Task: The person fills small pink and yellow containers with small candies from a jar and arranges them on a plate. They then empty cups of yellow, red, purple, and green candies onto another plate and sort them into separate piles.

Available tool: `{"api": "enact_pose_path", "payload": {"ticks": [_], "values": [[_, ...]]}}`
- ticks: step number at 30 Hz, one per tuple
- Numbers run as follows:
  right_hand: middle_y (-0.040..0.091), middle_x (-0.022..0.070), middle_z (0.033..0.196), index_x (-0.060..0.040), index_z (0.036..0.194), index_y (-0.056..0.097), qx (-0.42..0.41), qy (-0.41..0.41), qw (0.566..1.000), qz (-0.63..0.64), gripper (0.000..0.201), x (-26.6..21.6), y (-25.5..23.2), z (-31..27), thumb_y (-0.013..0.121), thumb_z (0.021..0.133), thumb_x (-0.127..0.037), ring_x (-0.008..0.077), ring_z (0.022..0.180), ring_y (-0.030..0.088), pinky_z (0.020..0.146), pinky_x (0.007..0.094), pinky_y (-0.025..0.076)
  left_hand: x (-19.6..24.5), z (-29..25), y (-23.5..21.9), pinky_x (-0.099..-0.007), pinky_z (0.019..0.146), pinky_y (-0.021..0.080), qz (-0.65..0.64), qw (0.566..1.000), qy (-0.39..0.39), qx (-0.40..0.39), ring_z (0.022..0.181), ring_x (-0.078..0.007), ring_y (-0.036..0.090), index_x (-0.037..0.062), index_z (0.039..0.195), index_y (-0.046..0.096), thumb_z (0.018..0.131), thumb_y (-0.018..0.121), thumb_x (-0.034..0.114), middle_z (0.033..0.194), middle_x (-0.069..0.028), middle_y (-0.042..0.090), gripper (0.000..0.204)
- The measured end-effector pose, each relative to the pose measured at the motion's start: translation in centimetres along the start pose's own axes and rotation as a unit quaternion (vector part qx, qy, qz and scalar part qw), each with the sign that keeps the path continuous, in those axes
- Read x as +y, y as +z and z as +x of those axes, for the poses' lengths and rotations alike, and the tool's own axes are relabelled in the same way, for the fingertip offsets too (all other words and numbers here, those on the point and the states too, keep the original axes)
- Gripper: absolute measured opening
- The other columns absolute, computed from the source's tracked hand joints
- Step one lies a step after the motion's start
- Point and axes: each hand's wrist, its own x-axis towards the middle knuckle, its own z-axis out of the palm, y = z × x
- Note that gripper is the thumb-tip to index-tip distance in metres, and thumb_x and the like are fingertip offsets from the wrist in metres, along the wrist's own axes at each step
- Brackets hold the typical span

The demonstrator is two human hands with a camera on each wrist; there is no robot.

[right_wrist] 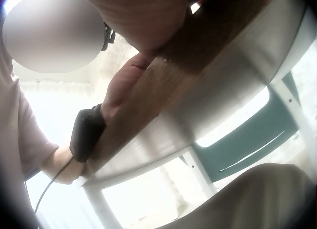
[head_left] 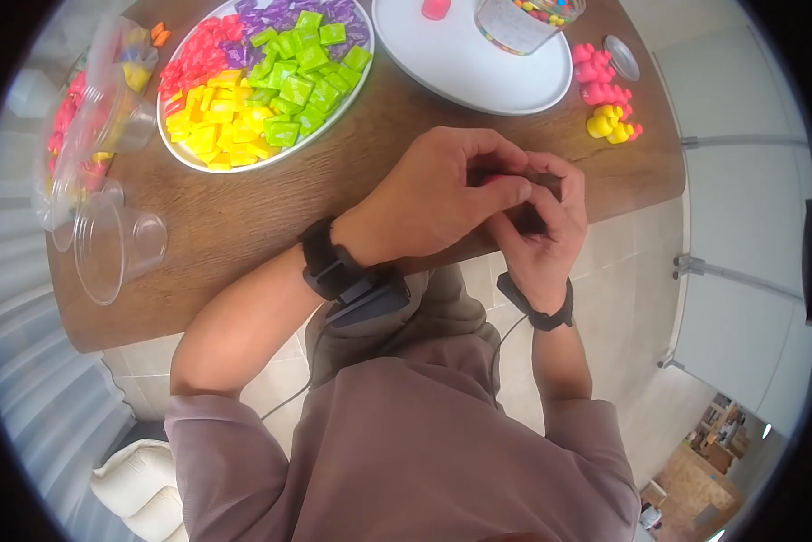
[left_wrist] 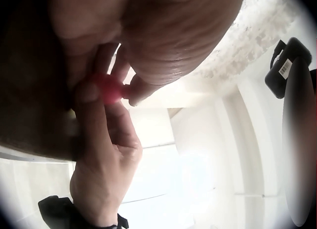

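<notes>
Both hands meet over the near edge of the wooden table (head_left: 333, 163). Between their fingertips is a small, rounded, pinkish-red piece (left_wrist: 110, 88), mostly covered by fingers in the head view. My left hand (head_left: 433, 194) comes from the left and pinches one side, its thumb and index finger curled. My right hand (head_left: 555, 226), below and to the right, holds the other side between thumb and fingers. A short narrow nub shows on the piece in the left wrist view; its exact kind I cannot tell.
Wrapped candies (head_left: 295, 88) in several colours fill a white oval plate (head_left: 164, 135). Another white plate (head_left: 478, 95) bears a pink piece (head_left: 436, 8) and a jar (head_left: 514, 29). Pink figures (head_left: 596, 77), yellow figures (head_left: 609, 125) and a lid (head_left: 621, 57) lie right; clear cups (head_left: 107, 244) left.
</notes>
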Motion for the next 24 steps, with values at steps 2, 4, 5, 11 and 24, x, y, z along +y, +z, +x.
{"api": "enact_pose_path", "payload": {"ticks": [2,4,5,11,24], "values": [[0.064,0.0115,0.116,-0.0046,0.095,0.074,-0.004,-0.006,1.0,-0.01,0.034,0.0,0.0,0.0,0.085,0.063,0.0,0.0289,0.103,0.059,0.081,0.0369,0.051,-0.1,0.0,0.0,-0.0264,0.088,0.055,-0.03,1.0,-0.009,0.001,0.102,-0.0115,0.066,-0.0048,0.119,0.065,0.095,0.072,0.01,0.112,-0.0081,0.07,0.029],[0.063,0.0118,0.117,-0.0049,0.094,0.072,-0.009,-0.013,1.0,-0.002,0.034,0.0,0.0,0.0,0.085,0.063,-0.002,0.0297,0.104,0.059,0.081,0.0382,0.051,-0.1,0.0,-0.1,-0.0271,0.089,0.055,-0.062,0.998,-0.002,-0.007,0.104,-0.0129,0.067,-0.0045,0.121,0.063,0.094,0.072,0.007,0.114,-0.0085,0.069,0.031],[0.063,0.0118,0.117,-0.0049,0.094,0.072,-0.006,-0.011,1.0,-0.007,0.034,0.1,0.0,0.0,0.085,0.063,-0.002,0.0297,0.104,0.059,0.081,0.0382,0.051,-0.1,0.0,-0.3,-0.0271,0.089,0.055,-0.063,0.998,-0.002,-0.014,0.104,-0.0129,0.067,-0.0045,0.121,0.063,0.094,0.072,0.007,0.114,-0.0085,0.069,0.031],[0.062,0.0135,0.121,-0.0048,0.095,0.07,0.009,-0.008,1.0,0.0,0.035,0.1,0.0,-0.1,0.086,0.063,-0.005,0.0319,0.106,0.059,0.084,0.0409,0.051,0.2,-0.1,0.3,-0.0276,0.088,0.056,-0.018,1.0,0.003,-0.023,0.104,-0.0136,0.067,-0.0051,0.125,0.06,0.094,0.073,0.009,0.113,-0.0102,0.069,0.037],[0.06,0.0159,0.131,-0.0018,0.102,0.073,0.051,0.141,0.961,-0.233,0.03,7.2,-9.0,0.1,0.083,0.083,-0.023,0.0306,0.117,0.055,0.097,0.0384,0.045,0.2,-0.3,0.5,-0.0258,0.088,0.055,0.08,0.997,-0.024,-0.004,0.102,-0.0117,0.067,-0.0036,0.12,0.063,0.095,0.071,0.01,0.109,-0.0084,0.07,0.029]]}}
